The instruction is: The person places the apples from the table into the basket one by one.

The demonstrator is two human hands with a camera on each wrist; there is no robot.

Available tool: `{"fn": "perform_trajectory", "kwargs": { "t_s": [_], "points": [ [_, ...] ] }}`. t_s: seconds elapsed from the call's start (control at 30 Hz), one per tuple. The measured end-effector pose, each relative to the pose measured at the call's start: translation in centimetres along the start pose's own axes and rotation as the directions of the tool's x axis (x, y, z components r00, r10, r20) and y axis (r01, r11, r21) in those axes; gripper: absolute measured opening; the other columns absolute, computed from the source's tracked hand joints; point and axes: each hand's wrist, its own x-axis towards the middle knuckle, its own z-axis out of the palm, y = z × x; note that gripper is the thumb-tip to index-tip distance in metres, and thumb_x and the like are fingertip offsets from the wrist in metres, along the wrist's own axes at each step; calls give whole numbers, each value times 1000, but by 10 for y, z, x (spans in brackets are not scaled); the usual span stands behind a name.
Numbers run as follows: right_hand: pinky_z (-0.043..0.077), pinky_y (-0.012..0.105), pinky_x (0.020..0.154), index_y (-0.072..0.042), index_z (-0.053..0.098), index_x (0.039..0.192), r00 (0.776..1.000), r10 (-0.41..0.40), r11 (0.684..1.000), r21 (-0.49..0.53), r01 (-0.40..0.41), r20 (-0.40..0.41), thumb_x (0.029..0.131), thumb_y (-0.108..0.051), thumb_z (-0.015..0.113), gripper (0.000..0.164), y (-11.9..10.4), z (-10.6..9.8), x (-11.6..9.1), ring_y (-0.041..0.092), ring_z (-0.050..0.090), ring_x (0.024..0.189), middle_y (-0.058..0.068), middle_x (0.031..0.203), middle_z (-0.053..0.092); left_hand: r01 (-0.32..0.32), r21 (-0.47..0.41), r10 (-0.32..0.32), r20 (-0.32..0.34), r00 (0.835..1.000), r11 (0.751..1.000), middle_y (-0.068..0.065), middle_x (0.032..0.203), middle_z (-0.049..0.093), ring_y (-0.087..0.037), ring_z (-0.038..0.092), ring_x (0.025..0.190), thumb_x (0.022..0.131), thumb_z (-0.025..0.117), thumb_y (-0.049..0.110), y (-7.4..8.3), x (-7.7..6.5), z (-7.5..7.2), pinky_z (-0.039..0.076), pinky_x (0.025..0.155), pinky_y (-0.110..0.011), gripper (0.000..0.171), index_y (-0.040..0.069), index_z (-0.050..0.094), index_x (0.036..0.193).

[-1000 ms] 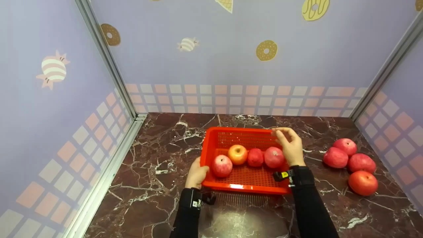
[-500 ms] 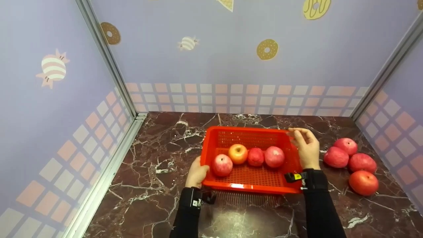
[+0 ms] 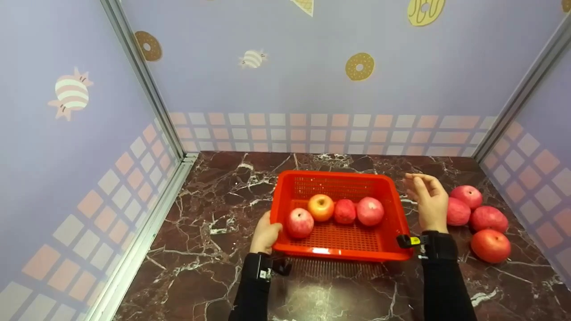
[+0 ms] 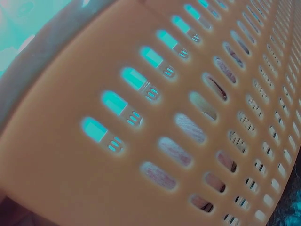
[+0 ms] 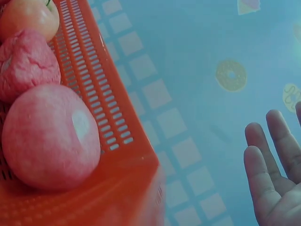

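My left hand point(image 3: 265, 235) grips the left side of a red plastic basket point(image 3: 339, 255), thumb over the rim. The slotted basket wall point(image 4: 56, 117) fills the left wrist view. Inside sit a pinkish apple point(image 3: 300, 223) at the left, a yellow-orange apple point(image 3: 321, 207), a small wrinkled red fruit point(image 3: 345, 211) and a larger pink-red apple point(image 3: 370, 211) at the right. Just past the basket's right rim, my right hand point(image 3: 428, 200) hangs with nothing in it. Its fingers look relaxed and spread apart in the right wrist view.
Several red fruits cluster on the dark marbled table point(image 3: 214, 267) at the right, including an orange-red one point(image 3: 490, 246) in front and a pink one point(image 3: 466, 196) behind. Purple patterned panels point(image 3: 303, 89) enclose the back and both sides.
My right hand has moved right, from over the basket's right end to beside it, near the loose fruits. The left hand and basket have stayed in place.
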Motion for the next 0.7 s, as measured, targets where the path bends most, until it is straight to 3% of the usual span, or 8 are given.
{"fn": "perform_trajectory", "kwargs": {
  "t_s": [0.27, 0.47, 0.7],
  "points": [
    [60, 20, 76, 2, 68, 106, 999, -15, 999, 35, 16, -37, 100, -10, 62, 15, -6, -19, 0, 10, 75, 90, -3, 98, 79, -7, -7, 7, -7, 1000, 1000, -35, 143, 52, -50, 57, 124, 73, 46, -15, 0, -1, 1, 53, 101, -57, 75, -12, 41, 148],
    [60, 18, 76, 1, 69, 105, 997, -5, 1000, 21, 6, -79, 99, -11, 65, 14, -10, -37, 0, 9, 75, 88, -4, 96, 79, -19, 16, 19, -10, 1000, 1000, -35, 142, 53, -49, 57, 123, 73, 46, -15, 0, 0, 0, 54, 99, -53, 73, -13, 42, 147],
    [58, 15, 74, -1, 70, 103, 994, -3, 1000, -25, 0, -113, 98, -10, 66, 11, -9, -63, -2, 5, 75, 87, -6, 94, 79, 6, -17, -6, -2, 1000, 1000, -35, 143, 52, -48, 58, 123, 75, 46, -15, 2, -1, 0, 54, 100, -57, 74, -11, 41, 148]
  ]
}}
